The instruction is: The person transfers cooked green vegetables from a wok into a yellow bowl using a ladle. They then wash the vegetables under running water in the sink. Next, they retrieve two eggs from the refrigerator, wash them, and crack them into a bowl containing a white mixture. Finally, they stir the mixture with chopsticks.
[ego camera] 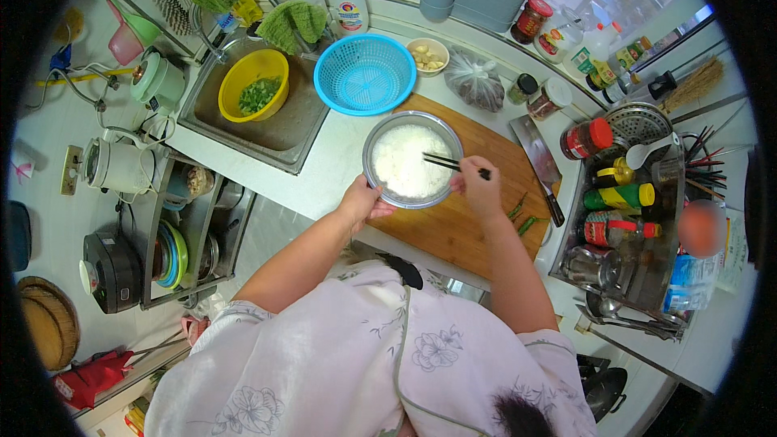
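Observation:
A round metal bowl (371, 164) stands at the left end of a wooden cutting board (485, 127). White powder, perhaps flour (407, 161), fills much of its bottom. My left hand (363, 200) grips the bowl's near left rim. In my right hand (481, 185) is a pair of black chopsticks (442, 161), their tips down in the white powder. Below and to the right of that hand, a few green chili peppers (527, 224) lie on the board. A cleaver (537, 155) with a black handle rests along the board's right side.
Behind the bowl stands a blue plastic colander (364, 76); beside it is a small bowl of garlic cloves (427, 57). The sink (291, 145) at left holds a yellow basin (227, 88) with chopped greens (260, 96). Condiment bottles (619, 196) fill a rack at right.

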The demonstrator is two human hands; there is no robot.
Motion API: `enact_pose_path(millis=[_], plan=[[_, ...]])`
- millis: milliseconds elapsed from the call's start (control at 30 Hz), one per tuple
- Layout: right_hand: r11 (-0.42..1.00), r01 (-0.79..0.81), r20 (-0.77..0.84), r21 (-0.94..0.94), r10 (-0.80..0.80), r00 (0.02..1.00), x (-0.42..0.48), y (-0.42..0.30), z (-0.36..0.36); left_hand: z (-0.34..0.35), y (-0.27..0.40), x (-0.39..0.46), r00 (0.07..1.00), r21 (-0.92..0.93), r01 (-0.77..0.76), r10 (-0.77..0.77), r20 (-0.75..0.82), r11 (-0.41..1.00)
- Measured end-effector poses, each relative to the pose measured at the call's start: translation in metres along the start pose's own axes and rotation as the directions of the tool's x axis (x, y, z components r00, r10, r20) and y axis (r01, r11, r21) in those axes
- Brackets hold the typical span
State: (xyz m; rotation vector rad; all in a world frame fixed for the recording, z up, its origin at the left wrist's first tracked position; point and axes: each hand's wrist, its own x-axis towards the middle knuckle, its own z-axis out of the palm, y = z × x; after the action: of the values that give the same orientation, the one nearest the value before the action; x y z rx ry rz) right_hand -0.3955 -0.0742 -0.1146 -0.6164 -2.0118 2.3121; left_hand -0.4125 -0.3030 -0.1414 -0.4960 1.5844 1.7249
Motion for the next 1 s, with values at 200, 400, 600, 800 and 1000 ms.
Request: enact_pose_path(millis=[200,400,600,800,1000], plan=[[0.977,-0.203,0.079,-0.071,0.209,0.975,-0.015,-0.016,-0.003,0.001,0.002,-0.005,0.999,-0.004,0.016,-0.016,-0.037,1.0],[1.0,0.008,-0.063,-0.012,-0.009,0.998,-0.002,-0.006,0.006,-0.003,-0.002,0.004,0.999,-0.02,0.032,-0.032,0.01,0.999],[0.997,-0.055,0.14,-0.054,0.062,0.988,-0.019,0.006,0.02,-0.002,-0.001,0.0,0.999,-0.027,0.048,-0.048,-0.007,0.998],[0.989,0.031,-0.026,-0.147,-0.035,0.999,-0.002,-0.014,-0.013,-0.003,-0.003,0.003,0.999,-0.014,0.04,-0.04,0.005,0.999],[0.99,0.111,0.134,-0.088,-0.099,0.986,-0.003,0.015,0.028,-0.004,-0.002,0.004,0.998,-0.038,0.064,-0.063,0.028,0.997]])
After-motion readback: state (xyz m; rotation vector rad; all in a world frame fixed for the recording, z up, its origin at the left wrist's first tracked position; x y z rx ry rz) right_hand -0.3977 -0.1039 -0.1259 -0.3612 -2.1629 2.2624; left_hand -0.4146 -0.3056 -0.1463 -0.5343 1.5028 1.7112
